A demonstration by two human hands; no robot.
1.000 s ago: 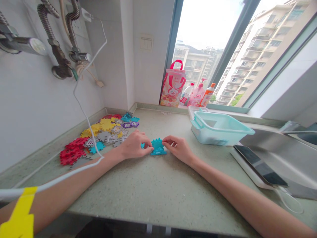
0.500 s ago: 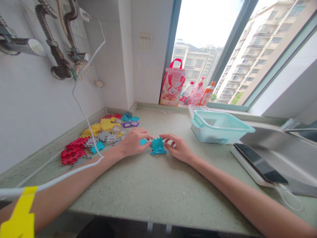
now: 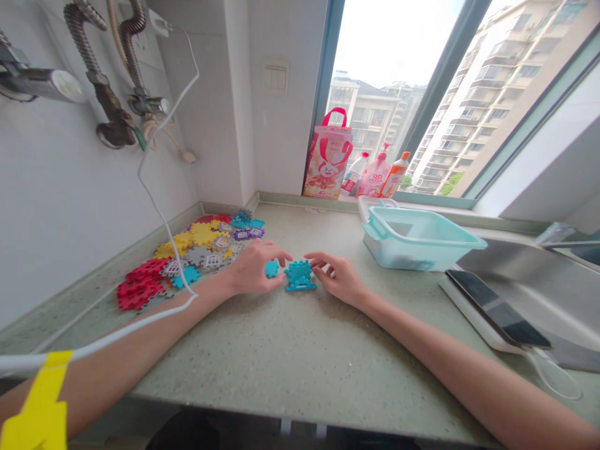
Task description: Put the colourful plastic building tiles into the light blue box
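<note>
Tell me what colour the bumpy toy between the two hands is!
The bumpy toy is teal blue; the head view shows it best.

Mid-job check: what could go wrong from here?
The upright teal piece might topple if the left hand or right hand, both close beside it, nudges it. The white cable, crossing the left forearm in view, could snag. The phone beside the sink might slide in if bumped.

open counter (image 3: 300, 369) before the turquoise piece (image 3: 300, 275), coloured pieces (image 3: 202, 235) crowding the left, white cable (image 3: 112, 344) hanging across them, tub (image 3: 422, 253) blocking right rear
</note>
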